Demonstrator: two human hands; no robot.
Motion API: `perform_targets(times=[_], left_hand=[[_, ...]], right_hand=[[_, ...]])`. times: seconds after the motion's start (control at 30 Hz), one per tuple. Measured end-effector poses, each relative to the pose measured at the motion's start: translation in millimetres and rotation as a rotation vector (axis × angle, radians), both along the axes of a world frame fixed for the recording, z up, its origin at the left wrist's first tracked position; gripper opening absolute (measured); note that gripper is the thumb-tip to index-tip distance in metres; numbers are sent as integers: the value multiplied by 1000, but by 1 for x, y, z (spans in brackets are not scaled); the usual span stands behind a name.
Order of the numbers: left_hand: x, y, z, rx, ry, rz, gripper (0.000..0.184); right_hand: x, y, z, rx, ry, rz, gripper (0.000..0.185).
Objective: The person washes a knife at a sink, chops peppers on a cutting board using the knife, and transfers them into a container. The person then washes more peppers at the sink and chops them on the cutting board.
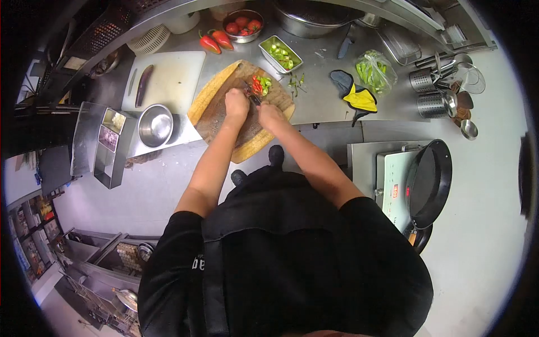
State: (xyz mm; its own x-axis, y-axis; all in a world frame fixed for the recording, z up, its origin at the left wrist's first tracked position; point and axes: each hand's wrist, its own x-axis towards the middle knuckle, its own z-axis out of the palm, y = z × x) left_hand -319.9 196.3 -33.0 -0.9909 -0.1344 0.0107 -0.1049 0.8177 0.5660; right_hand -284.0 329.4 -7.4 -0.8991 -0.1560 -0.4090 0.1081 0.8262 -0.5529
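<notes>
A wooden cutting board (216, 121) with yellowish edges lies on the steel counter in front of me. My right hand (272, 116) is closed around a knife (255, 101), whose blade points up and left towards my other hand. Curled on the board, my left hand (237, 104) has its fingers pressed together beside the blade; what they hold is too small and hidden to name. Just beyond the knife sits a small pile of chopped red and green peppers (261, 85). A metal tray of green pepper pieces (281, 55) stands behind the board, with green stems (297, 83) scattered nearby.
Left of the board are a white cutting board (179, 76) with an eggplant (145, 85) and a steel bowl (155, 126). Red peppers (216, 41) and a bowl of tomatoes (243, 26) stand behind. To the right lie gloves (359, 98), bagged green peppers (375, 72) and a frying pan (429, 182).
</notes>
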Motion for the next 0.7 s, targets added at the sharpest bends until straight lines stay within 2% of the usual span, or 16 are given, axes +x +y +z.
perform_targets(times=[0.27, 0.37, 0.53, 0.7], left_hand=[[8, 3, -1, 79, 124, 63, 14], [8, 2, -3, 97, 153, 70, 14], [15, 4, 8, -34, 160, 33, 15], [18, 4, 6, -31, 205, 10, 16]], right_hand=[[13, 15, 24, 2, 8, -46, 36], [21, 18, 33, 35, 21, 37, 36], [25, 18, 29, 77, 49, 70, 36], [24, 16, 19, 99, 36, 46, 37]])
